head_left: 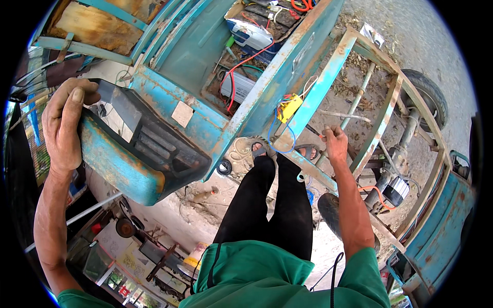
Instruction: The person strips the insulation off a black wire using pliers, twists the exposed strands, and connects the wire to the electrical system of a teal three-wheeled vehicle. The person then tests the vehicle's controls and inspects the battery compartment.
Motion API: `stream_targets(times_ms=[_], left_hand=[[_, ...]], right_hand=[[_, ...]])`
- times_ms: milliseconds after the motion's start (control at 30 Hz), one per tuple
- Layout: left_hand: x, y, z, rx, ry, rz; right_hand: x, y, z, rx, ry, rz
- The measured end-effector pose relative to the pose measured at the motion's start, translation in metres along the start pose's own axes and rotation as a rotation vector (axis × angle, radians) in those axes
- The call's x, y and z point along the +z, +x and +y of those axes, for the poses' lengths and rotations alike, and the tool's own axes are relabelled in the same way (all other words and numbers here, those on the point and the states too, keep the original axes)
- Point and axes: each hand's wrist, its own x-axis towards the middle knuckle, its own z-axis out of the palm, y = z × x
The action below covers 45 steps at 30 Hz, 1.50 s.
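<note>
My left hand (67,120) is closed around the upper end of a curved vehicle body panel (120,161). Its outer face is worn turquoise with rust, and its ribbed side is black. The panel sits beside the open turquoise vehicle body (179,97). My right hand (335,141) is above the rusty turquoise frame (328,77), its fingers pinched on a thin dark tool with a red part (314,131). The tool's exact kind is unclear. Just left of it, a yellow box with wires (290,108) rests on the frame rail.
In the body compartment lie a white and blue case (250,35), a silver finned box (238,86) and red wires. Under the frame are an axle with a motor (397,191) and a wheel (425,97). A coil of black cable (224,167) lies by my feet.
</note>
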Motion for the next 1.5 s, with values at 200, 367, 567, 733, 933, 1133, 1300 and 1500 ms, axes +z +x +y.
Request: stream_targets(times_ms=[200, 367, 567, 733, 933, 1133, 1300, 1500], left_hand=[[0.0, -0.001, -0.002, 0.009, -0.01, 0.007], [-0.002, -0.001, -0.006, 0.057, 0.002, 0.008], [0.0, -0.007, -0.008, 0.013, -0.065, 0.062], [0.004, -0.007, -0.003, 0.063, -0.144, 0.115], [0.005, -0.004, -0.006, 0.077, -0.192, 0.182], [-0.002, -0.017, -0.01, 0.308, -0.044, 0.317], [0.0, -0.018, -0.01, 0.301, -0.071, 0.361], [0.002, -0.016, -0.013, 0.353, -0.131, 0.458]], right_hand=[[0.005, -0.022, -0.012, 0.054, 0.019, -0.047], [0.01, -0.036, 0.019, -0.007, -0.051, -0.112], [0.002, -0.067, 0.026, -0.112, -0.229, -0.127], [0.003, -0.087, 0.01, -0.187, -0.423, -0.071], [0.001, -0.085, 0.03, -0.253, -0.713, 0.003], [0.025, -0.108, 0.029, -0.347, -0.72, 0.184], [0.03, -0.106, 0.027, -0.315, -0.861, 0.262], [0.031, -0.11, 0.012, -0.244, -0.924, 0.25]])
